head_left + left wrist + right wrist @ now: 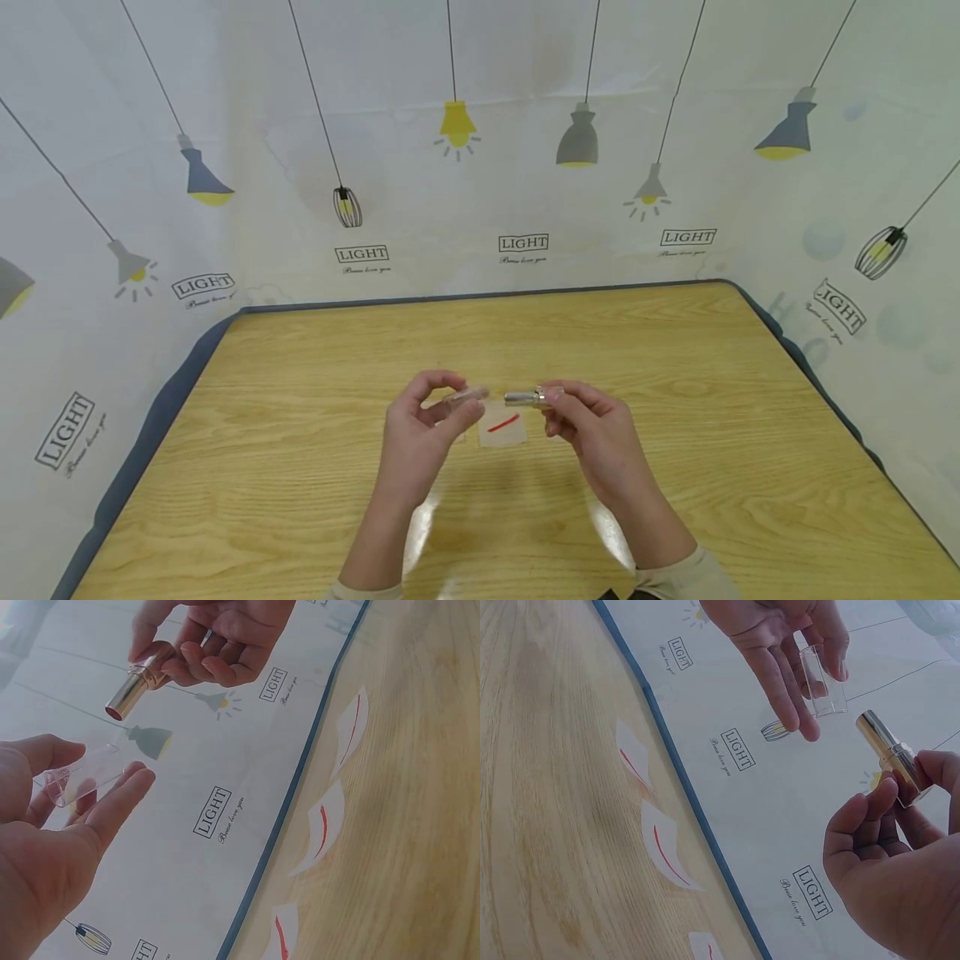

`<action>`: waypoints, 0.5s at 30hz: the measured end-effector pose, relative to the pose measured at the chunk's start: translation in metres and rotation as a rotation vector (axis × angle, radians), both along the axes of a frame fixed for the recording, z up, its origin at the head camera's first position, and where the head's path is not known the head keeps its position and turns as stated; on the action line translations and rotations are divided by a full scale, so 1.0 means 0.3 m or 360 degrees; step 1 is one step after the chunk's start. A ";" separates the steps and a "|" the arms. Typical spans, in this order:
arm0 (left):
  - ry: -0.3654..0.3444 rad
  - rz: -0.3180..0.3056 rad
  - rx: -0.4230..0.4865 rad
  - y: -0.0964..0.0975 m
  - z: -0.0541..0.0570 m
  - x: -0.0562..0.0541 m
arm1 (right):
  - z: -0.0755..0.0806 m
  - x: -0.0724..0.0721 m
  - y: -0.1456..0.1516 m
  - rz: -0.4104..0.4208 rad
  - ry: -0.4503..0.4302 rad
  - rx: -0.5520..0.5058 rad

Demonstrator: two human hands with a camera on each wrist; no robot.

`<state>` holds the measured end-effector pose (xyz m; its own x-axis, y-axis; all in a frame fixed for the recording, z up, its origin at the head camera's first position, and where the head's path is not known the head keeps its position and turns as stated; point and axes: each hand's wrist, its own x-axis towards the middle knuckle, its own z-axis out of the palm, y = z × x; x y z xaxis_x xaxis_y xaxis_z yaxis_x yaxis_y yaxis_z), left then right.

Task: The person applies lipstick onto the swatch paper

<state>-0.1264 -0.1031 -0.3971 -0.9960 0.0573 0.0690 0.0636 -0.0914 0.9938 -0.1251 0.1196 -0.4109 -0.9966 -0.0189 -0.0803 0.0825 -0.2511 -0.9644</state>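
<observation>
Between finger and thumb, my left hand holds a clear rectangular lipstick cap, its see-through walls also visible in the right wrist view. My right hand pinches a shiny gold-toned lipstick tube by its base, the narrower metal end pointing toward the cap. A short gap separates tube and cap, both held above the table. Dark red shows inside the tube's mouth in the left wrist view. Under the hands lies a small white paper piece with a red stroke.
More paper pieces with red strokes lie in a row on the wooden table, such as one in the left wrist view. A white sheet printed with lamps stands around the table's back and sides, with a dark blue border at the edge.
</observation>
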 end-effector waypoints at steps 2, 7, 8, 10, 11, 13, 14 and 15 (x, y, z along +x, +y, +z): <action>0.0000 -0.0018 0.0037 0.001 -0.002 -0.001 | 0.000 0.000 0.000 0.0002 0.0000 -0.0005; 0.0053 0.0064 -0.0048 0.001 -0.006 -0.002 | 0.001 0.000 0.001 0.0007 0.0010 -0.0012; 0.0074 0.0091 -0.0091 0.000 -0.007 -0.002 | 0.001 -0.001 0.002 0.0008 0.0013 -0.0012; 0.0117 0.0138 -0.0178 -0.001 -0.010 -0.002 | 0.002 0.000 0.003 0.0009 0.0020 -0.0015; 0.0133 0.0154 -0.0215 -0.001 -0.012 -0.001 | 0.003 0.000 0.004 0.0009 0.0022 -0.0015; 0.0168 0.0165 -0.0269 0.001 -0.013 0.001 | 0.005 0.000 0.006 0.0010 0.0029 -0.0019; 0.0186 0.0166 -0.0296 0.001 -0.014 0.001 | 0.005 0.000 0.007 0.0008 0.0033 -0.0021; 0.0207 0.0167 -0.0326 0.003 -0.015 0.001 | 0.006 0.001 0.007 0.0007 0.0036 -0.0024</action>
<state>-0.1259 -0.1023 -0.4016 -0.9807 -0.0198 0.1944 0.1905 0.1246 0.9738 -0.1249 0.1218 -0.4090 -0.9981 -0.0242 -0.0572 0.0616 -0.2650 -0.9623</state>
